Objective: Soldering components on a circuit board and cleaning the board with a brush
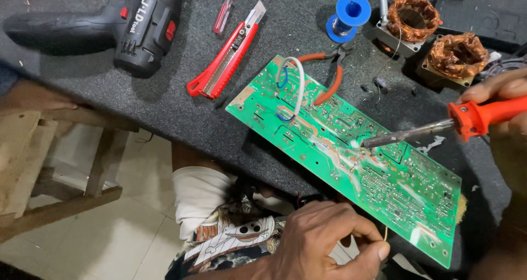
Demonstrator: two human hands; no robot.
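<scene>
Soldering step: R hand point(502, 101) clamped on orange soldering iron point(439, 127), tip touching green circuit board point(351, 154) mid-board; board overhangs bench's near edge. L hand point(329, 241) pinches thin solder wire point(385, 235), probably. Next calls for feeding wire to the heated joint.

circuit board point(351, 154) green | soldering iron point(483, 115) orange handle | utility knife point(225, 60) red

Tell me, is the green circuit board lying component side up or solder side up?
Solder side up: the green circuit board shows flat traces and solder joints, and the orange-handled soldering iron tip touches them.
</scene>
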